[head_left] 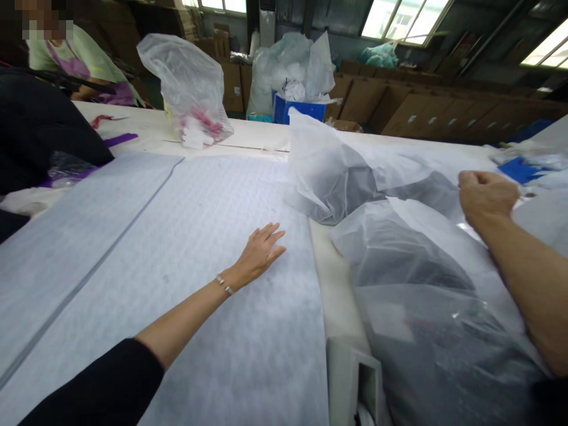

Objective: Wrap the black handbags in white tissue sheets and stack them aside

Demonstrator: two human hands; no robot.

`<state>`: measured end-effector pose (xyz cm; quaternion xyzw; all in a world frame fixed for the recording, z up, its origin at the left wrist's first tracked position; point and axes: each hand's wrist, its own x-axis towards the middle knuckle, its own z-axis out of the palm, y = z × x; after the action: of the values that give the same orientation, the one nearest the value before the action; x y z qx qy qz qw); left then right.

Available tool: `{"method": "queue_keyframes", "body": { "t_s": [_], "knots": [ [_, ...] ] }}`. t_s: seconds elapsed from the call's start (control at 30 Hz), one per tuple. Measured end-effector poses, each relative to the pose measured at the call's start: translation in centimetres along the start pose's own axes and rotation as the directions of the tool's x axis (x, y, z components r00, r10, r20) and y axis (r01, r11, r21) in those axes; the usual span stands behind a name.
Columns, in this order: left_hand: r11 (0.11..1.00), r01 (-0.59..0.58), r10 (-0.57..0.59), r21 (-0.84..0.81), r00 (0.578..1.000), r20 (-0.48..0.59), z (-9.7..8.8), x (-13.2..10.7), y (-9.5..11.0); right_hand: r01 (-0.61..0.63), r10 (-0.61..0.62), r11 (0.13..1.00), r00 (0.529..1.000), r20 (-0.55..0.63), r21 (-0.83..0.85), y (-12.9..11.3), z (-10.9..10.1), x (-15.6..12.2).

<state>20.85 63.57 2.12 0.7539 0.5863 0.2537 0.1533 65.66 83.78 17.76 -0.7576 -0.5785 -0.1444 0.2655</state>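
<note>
My left hand [261,251] is open, fingers spread, palm down over a wide pale blue-grey quilted sheet of fabric [213,201]. A dark line runs lengthwise through this fabric. At the right, my right hand [488,192] is closed in a fist at the end of a translucent plastic bag [341,183], which stretches leftward with a raised corner over the fabric's right edge. The fingertips are turned away from view. Below that arm lies more translucent plastic [426,319], billowed and crumpled.
A clear bag with pink things [190,94] stands at the table's far edge. Behind it are a blue box [297,109] and cardboard [435,112]. A grey-white device [355,373] sits at the near edge. Another person [84,65] is at the far left, by black material [39,124].
</note>
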Motion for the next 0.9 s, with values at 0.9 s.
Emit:
{"method": "queue_keyframes", "body": {
  "t_s": [0.9],
  "knots": [
    [0.751, 0.362, -0.261, 0.552, 0.931, -0.256, -3.4, -37.5, -9.6, 0.842, -0.823, 0.538, 0.534, 0.195, -0.034, -23.5, 6.9, -8.3]
  ]
}}
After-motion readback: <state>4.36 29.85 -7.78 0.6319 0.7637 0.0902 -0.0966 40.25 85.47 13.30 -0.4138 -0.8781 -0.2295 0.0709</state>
